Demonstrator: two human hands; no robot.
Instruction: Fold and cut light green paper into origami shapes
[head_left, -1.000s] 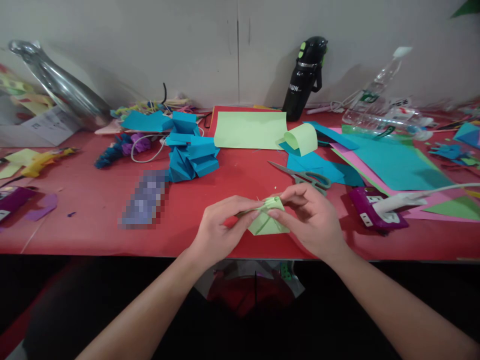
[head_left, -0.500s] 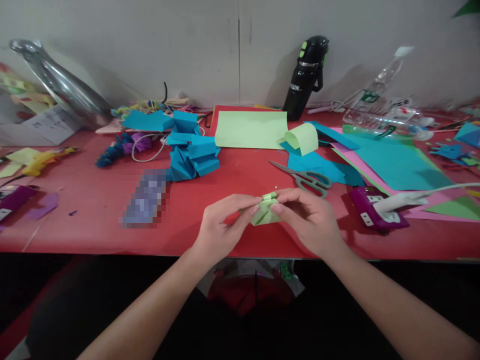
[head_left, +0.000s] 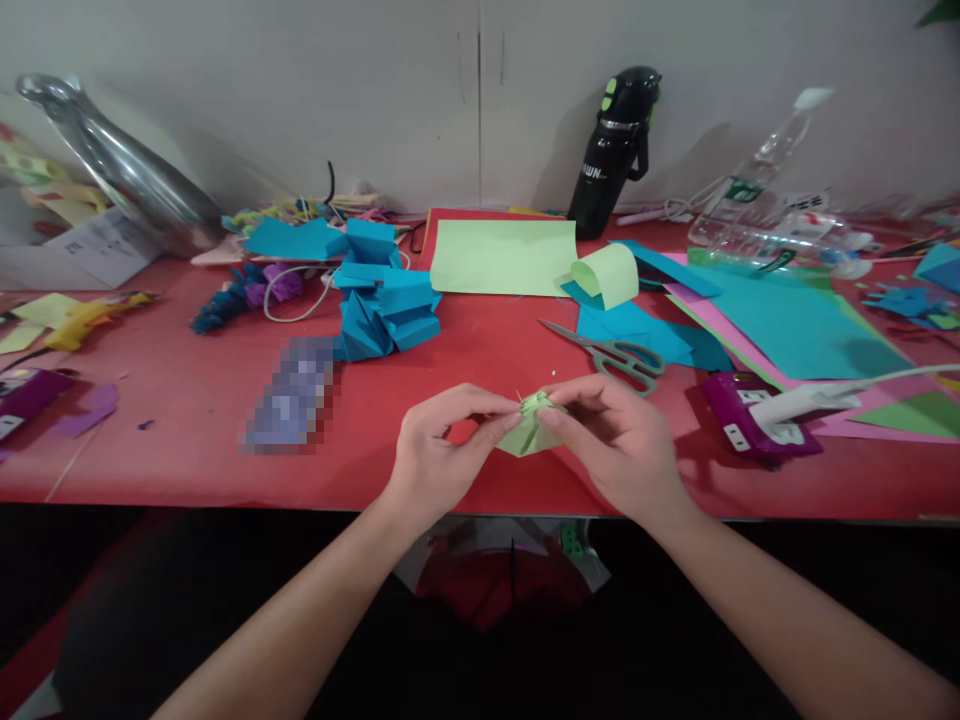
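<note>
Between my two hands is a small piece of light green folded paper [head_left: 526, 436], held above the front of the red table. My left hand [head_left: 442, 455] pinches its left side between thumb and fingers. On the right side, my right hand [head_left: 626, 440] grips it the same way, thumb on the near face. The upper part of the paper is bunched into tight creases, and the lower part fans out below the thumbs. Fingertips hide some of the folds. Just beyond my right hand lie grey-handled scissors [head_left: 622, 360].
A light green sheet [head_left: 502, 258] and a curled green strip [head_left: 609, 275] lie behind. Blue folded paper [head_left: 386, 310] stands left of centre. A black bottle [head_left: 611, 155] leans at the wall. Coloured sheets [head_left: 795, 310] and a purple power strip [head_left: 757, 420] are to the right.
The green paper has tilted and its top is more bunched, with the lower part spread slightly wider. Both hands still hold it, shifted only a little.
</note>
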